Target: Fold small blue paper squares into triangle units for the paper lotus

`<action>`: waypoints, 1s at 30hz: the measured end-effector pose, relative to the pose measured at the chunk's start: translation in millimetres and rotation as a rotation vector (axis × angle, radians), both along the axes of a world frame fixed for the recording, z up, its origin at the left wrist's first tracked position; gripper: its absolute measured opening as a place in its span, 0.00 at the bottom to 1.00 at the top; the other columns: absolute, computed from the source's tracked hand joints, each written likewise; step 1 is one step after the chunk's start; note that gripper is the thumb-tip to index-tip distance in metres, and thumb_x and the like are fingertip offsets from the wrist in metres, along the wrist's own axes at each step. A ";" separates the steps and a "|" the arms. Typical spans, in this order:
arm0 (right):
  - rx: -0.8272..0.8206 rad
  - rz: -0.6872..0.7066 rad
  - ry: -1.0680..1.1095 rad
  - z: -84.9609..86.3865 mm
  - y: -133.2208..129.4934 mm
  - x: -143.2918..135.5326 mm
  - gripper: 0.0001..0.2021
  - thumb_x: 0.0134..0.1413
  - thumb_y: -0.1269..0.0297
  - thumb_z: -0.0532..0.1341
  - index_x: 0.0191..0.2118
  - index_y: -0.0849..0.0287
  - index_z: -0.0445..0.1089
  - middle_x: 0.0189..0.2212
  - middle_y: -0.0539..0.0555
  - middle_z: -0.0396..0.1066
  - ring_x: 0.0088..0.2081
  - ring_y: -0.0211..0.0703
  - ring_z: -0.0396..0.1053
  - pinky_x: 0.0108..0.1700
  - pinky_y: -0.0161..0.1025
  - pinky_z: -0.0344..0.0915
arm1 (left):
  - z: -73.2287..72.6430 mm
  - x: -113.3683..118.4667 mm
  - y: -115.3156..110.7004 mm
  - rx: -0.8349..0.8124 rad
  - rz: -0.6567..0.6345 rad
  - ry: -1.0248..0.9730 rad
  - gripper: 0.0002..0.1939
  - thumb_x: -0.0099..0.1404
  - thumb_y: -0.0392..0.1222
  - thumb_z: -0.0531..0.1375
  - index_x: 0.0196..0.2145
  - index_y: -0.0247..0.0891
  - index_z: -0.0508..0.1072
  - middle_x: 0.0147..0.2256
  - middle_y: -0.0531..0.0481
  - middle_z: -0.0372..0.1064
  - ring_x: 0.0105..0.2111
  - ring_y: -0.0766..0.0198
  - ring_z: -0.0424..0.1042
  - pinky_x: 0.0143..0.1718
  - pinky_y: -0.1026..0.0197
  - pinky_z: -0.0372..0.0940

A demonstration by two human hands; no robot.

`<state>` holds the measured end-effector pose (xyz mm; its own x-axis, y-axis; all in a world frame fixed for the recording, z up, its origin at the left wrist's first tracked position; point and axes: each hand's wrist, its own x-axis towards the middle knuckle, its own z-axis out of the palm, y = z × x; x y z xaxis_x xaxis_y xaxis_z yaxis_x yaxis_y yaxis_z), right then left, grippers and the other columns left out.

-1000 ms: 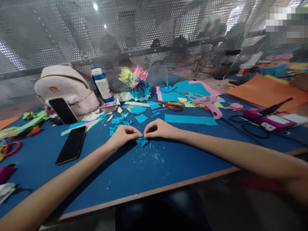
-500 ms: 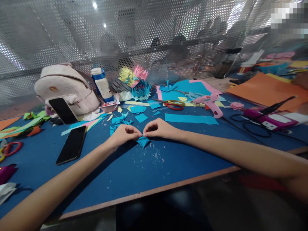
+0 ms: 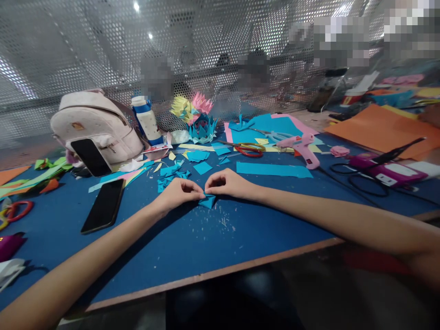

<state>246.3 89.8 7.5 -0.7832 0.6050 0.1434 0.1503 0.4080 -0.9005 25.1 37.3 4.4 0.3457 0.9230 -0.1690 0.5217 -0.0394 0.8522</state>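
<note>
Basically, I've got the small folded blue paper (image 3: 208, 200) pinched btwn L hand (image 3: 179, 194) & R hand (image 3: 229, 184), fingertips closed on its top edge, hands nearly touching, just above or on the bench (image 3: 178, 247), can't tell which. Blue scraps (image 3: 171, 173) lie just beyond L hand; blue strip (image 3: 274, 169) beyond R wrist, w/ pink glue gun (image 3: 302, 149) near its far side.

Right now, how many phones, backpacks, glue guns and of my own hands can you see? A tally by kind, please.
Backpack: 1
Phones: 2 (flat phone and propped phone)
Glue gun, pink: 1
Your hands: 2 (left hand and right hand, both at the folded blue paper)
Total: 6
</note>
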 end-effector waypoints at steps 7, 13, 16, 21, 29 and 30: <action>0.036 -0.028 0.005 -1.6 -0.5 -0.1 0.16 0.52 0.52 0.66 0.34 0.63 0.74 0.29 0.52 0.73 0.29 0.35 0.66 0.32 0.34 0.62 | -3.6 2.3 -1.3 0.013 0.037 -0.028 0.15 0.71 0.45 0.60 0.51 0.34 0.70 0.48 0.44 0.70 0.44 0.58 0.73 0.44 0.51 0.72; 0.072 -0.035 -0.008 0.2 -3.2 0.9 0.15 0.52 0.52 0.66 0.31 0.63 0.74 0.25 0.50 0.71 0.27 0.34 0.63 0.30 0.33 0.59 | -7.6 2.8 -3.9 0.028 0.070 -0.074 0.16 0.71 0.45 0.60 0.52 0.35 0.69 0.50 0.43 0.69 0.45 0.57 0.73 0.45 0.50 0.71; 0.097 -0.060 -0.002 -0.6 -3.0 0.5 0.15 0.52 0.53 0.66 0.31 0.63 0.74 0.26 0.51 0.72 0.27 0.35 0.64 0.30 0.33 0.59 | -7.6 2.1 -3.5 0.028 0.062 -0.095 0.17 0.71 0.45 0.60 0.53 0.35 0.69 0.51 0.43 0.68 0.46 0.56 0.73 0.46 0.49 0.71; 0.154 -0.104 0.006 -1.6 -1.9 2.0 0.15 0.54 0.53 0.65 0.32 0.62 0.74 0.27 0.52 0.73 0.29 0.36 0.66 0.32 0.33 0.60 | -11.3 1.0 -1.6 0.013 0.028 -0.106 0.16 0.71 0.45 0.60 0.52 0.35 0.69 0.49 0.44 0.69 0.44 0.57 0.73 0.45 0.51 0.72; 0.226 -0.102 -0.043 1.4 -2.1 6.0 0.10 0.55 0.57 0.65 0.34 0.61 0.75 0.28 0.52 0.74 0.29 0.37 0.67 0.33 0.34 0.61 | -20.5 4.1 -6.9 0.097 0.075 -0.099 0.15 0.72 0.46 0.59 0.51 0.34 0.70 0.47 0.44 0.70 0.42 0.59 0.74 0.42 0.53 0.72; 0.232 -0.100 -0.052 1.5 -2.1 5.9 0.10 0.55 0.58 0.65 0.34 0.61 0.75 0.28 0.52 0.74 0.29 0.37 0.68 0.33 0.34 0.61 | -19.6 4.7 -7.8 0.112 0.076 -0.097 0.15 0.72 0.46 0.59 0.51 0.34 0.70 0.47 0.45 0.70 0.42 0.59 0.74 0.42 0.53 0.72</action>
